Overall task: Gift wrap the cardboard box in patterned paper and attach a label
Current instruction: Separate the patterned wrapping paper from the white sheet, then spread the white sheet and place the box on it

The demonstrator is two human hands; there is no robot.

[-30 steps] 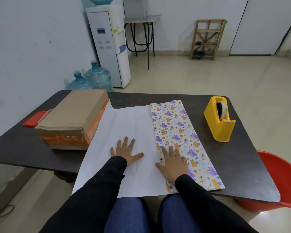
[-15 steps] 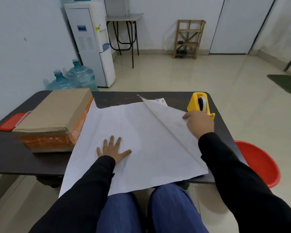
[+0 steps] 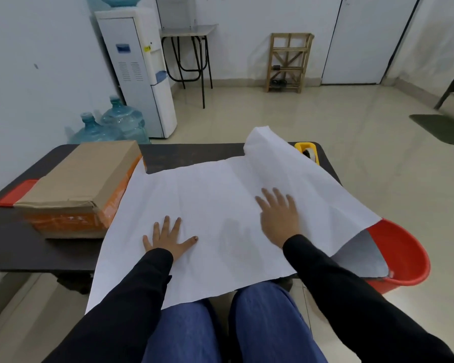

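Observation:
The wrapping paper [image 3: 215, 200] lies unfolded across the dark table [image 3: 32, 247], white back side up, its pattern hidden. Its right part drapes over the table's right edge and its far right corner stands curled up. My left hand [image 3: 168, 238] presses flat on the paper near the front, fingers spread. My right hand [image 3: 279, 214] lies flat on the paper further right, fingers straight. The cardboard box [image 3: 79, 187], brown with orange tape on its sides, sits on the table to the left, touching the paper's left edge.
A yellow tape dispenser [image 3: 308, 150] stands at the table's far right, mostly hidden behind the raised paper. A red lid [image 3: 16, 192] lies left of the box. A red tub [image 3: 404, 255] sits on the floor right of the table. Water jugs and a dispenser stand behind.
My right hand lifted the folded patterned flap, swung it over to the right and now lies flat on the opened sheet. The left hand stayed pressed on the paper.

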